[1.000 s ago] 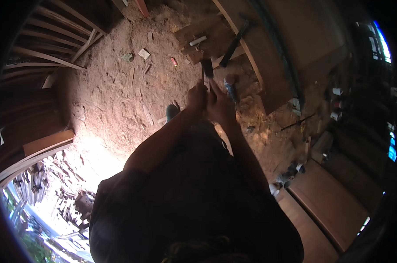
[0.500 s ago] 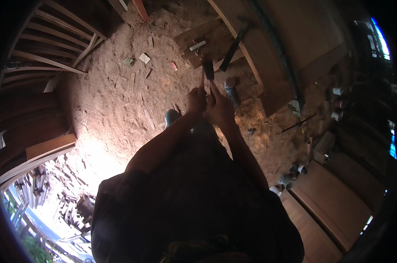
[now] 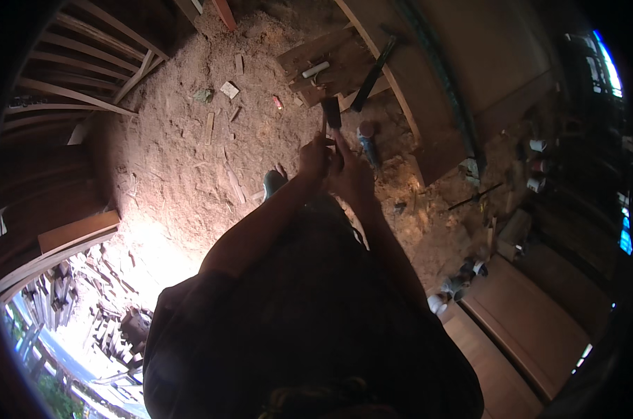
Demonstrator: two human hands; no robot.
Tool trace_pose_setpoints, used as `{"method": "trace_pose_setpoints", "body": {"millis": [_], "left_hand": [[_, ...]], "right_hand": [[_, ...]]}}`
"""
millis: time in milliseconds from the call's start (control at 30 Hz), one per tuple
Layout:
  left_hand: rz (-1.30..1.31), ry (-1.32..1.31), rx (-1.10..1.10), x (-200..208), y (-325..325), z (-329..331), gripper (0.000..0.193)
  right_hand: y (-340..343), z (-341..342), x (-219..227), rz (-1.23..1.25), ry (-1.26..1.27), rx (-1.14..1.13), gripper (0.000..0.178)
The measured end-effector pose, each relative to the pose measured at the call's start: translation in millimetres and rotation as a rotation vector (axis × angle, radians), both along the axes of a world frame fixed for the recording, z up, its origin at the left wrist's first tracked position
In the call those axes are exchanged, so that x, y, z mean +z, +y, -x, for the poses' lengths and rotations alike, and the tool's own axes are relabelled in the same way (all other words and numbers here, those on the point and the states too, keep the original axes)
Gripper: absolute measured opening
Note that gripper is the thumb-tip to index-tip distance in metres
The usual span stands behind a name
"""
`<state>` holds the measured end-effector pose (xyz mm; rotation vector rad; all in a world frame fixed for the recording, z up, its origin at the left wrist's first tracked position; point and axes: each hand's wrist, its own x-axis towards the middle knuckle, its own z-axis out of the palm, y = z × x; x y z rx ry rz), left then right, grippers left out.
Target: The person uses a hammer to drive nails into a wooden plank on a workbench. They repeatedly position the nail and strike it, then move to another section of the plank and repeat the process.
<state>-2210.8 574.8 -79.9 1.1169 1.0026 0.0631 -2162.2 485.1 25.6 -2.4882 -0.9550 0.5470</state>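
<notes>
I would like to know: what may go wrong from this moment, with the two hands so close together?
The left hand and right hand are side by side just behind a dark tool; a slip might hurt either one.
Loose wood scraps lie near the foot, so a step could land badly.
A blue tool lies on the ground ahead and might be kicked.
</notes>
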Motion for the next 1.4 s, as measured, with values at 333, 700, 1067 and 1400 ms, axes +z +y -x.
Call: {"method": "trace_pose_setpoints", "body": {"millis": [333, 700, 1067, 1400], "left_hand": [[0.163, -0.068, 0.098, -3.6, -5.0, 2.4, 0.051], [0.390, -0.096, 0.170, 13.0, 2.9, 1.0, 0.038], [0.084, -0.301, 0.221, -52.6, -25.2, 0.7, 0.029], [0.383, -0.212, 0.334, 21.0, -4.7, 0.5, 0.020]], "right_hand": [[5.1, -10.6, 0.5, 0.073, 0.013, 0.011, 0.053], [4.5, -9.9, -11.1, 0.032, -0.040, 0.005, 0.059], [26.7, -27.3, -0.3, 0.072, 0.030, -0.030, 0.057], [15.5, -24.9, -3.6, 0.099, 0.047, -0.063, 0.053]]}}
